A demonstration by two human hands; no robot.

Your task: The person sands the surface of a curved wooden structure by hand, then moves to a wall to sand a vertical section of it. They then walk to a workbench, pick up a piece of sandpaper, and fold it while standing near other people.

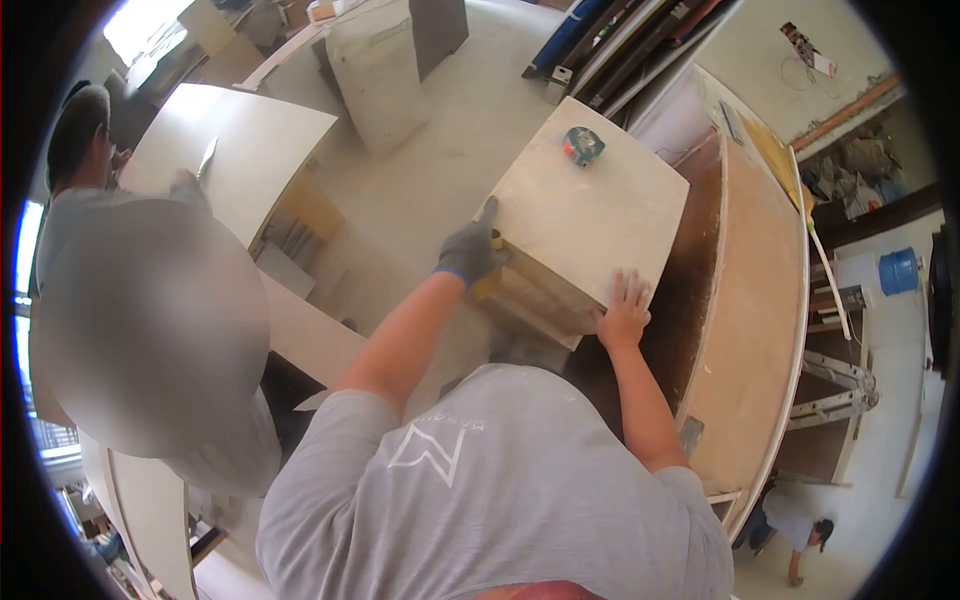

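A pale box-shaped cabinet (600, 200) stands right in front of me, its flat top dusty. My left hand (468, 252), in a dark grey glove with a blue cuff, is at the cabinet's near left edge. Its fingers are closed around a yellow object (486, 288) that is mostly hidden by the glove, so I cannot tell its kind. My bare right hand (624, 306) lies with fingers spread on the top's near right corner. Farther back on the top rests a green and red tape measure (582, 146).
To the right runs a long brown wooden panel (752, 290). A co-worker (150, 320) stands at a white-topped table (240, 125) on the left. Another person (795, 520) bends down at lower right, below a stepladder (835, 385). Long boards (625, 50) lean at the back.
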